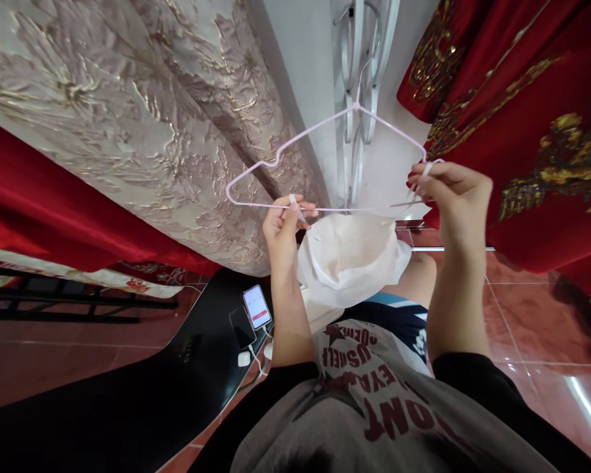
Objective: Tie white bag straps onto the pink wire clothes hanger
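Observation:
A pale pink hanger (315,128) hangs from its hook on a white metal rack (357,79). My left hand (284,223) is closed at the left part of its bottom bar, pinching a white strap. At the right end of the hanger, my right hand (450,190) is closed on another white strap, which runs near the notch. Just below the bottom bar is a white cloth garment (354,256), its opening spread, above my lap. Where the straps join the garment is hard to make out.
Embossed beige fabric (167,125) hangs at the left, with red cloth (54,197) beside it. Red gowns with gold embroidery (536,144) hang at the right. Two phones, one with a lit screen (257,307), lie on a black seat (192,355). The floor has red tiles (526,328).

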Demonstrator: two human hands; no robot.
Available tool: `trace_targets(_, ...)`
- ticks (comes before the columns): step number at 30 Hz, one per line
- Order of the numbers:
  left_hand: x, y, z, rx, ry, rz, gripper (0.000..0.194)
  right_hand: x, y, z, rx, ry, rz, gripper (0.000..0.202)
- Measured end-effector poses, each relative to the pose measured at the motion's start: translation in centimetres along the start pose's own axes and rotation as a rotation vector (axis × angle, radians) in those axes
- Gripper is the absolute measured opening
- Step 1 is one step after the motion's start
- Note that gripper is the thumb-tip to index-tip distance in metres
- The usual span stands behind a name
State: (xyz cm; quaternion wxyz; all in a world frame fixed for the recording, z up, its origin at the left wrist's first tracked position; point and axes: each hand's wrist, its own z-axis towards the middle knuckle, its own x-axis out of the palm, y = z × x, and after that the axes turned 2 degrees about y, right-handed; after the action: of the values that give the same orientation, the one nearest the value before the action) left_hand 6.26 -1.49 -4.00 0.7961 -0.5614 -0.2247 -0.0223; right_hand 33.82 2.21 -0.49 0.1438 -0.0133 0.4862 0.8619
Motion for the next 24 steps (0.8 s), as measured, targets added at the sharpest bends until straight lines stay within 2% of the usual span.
trace_targets(3, -0.2, 0.2, 0.2, 0.009, 0.031, -0.052, 0.020, -0.5, -1.3, 0.8, -0.067, -0.143, 0.115, 0.021)
trace_targets(8, -0.5, 0.1, 0.3, 0.033, 0.051, -0.064, 0.026, -2.7, -6.0, 0.4, -0.246, -0.489, 0.090, 0.030)
trace_targets(11, -0.5, 0.2, 0.3, 0.014, 0.056, -0.051, 0.031, -3.0, -6.1, -1.1, -0.363, -0.583, 0.068, 0.024)
trace_targets(14, 0.0, 0.6, 0.2, 0.003, 0.050, -0.063, 0.033, -1.2, -3.3, -2.8, -0.404, -0.513, 0.054, 0.022)
trace_targets(18, 0.7, 1.0, -0.5, 0.002, 0.035, -0.070, 0.028, 2.5, 0.5, -3.7, -0.345, -0.132, -0.082, 0.022)
trace_targets(21, 0.6, 1.0, -0.9, -0.021, 0.062, -0.059, 0.024, 4.3, 0.6, -3.6, -0.303, 0.057, -0.139, 0.028)
trace_targets(24, -0.1, 0.9, -0.9, -0.044, 0.076, -0.063, 0.024, 4.8, -0.6, -3.7, -0.279, 0.079, -0.174, 0.025)
